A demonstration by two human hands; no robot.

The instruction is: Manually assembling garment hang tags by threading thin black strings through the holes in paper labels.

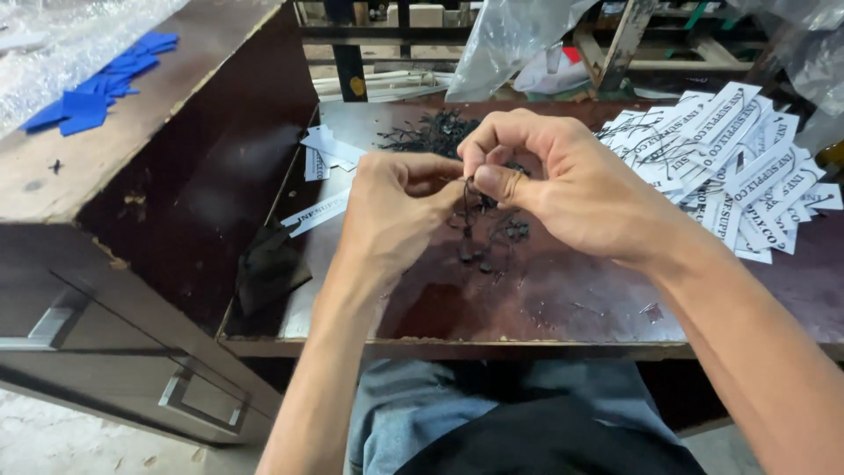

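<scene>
My left hand [393, 207] and my right hand [549, 176] meet above the dark wooden table [563, 299], fingertips pinched together on a small bunch of thin black string loops [479, 224] that dangle below them. A loose pile of more black strings [435, 132] lies on the table just beyond my hands. To the right spreads a heap of white printed paper tags [734, 163], some with strings attached. A few white tags [323, 149] lie to the left of my hands.
A dark cabinet with drawers [132, 308] stands at the left, blue cut pieces [101, 84] on its top. A black cloth scrap [268, 264] lies at the table's left edge. Clear plastic bags [510, 40] and wooden frames crowd the back.
</scene>
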